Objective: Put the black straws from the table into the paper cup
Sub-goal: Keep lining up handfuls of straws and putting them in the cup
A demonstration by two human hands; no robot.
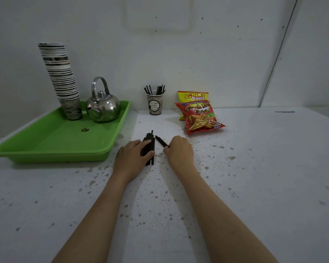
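A bundle of black straws [150,138] lies on the white table just right of the green tray. My left hand [134,154] rests over this bundle with thumb and fingers closed around it. My right hand [179,150] pinches a couple of black straws [160,140] that point away to the upper left, their far ends near the table. The paper cup [155,105] stands upright at the back by the wall, with several black straws [155,90] sticking out of it.
A green tray [51,143] at the left holds a steel kettle [103,107] and a tall stack of paper cups [63,80]. Two snack bags [199,114] lie right of the cup. The wall is close behind.
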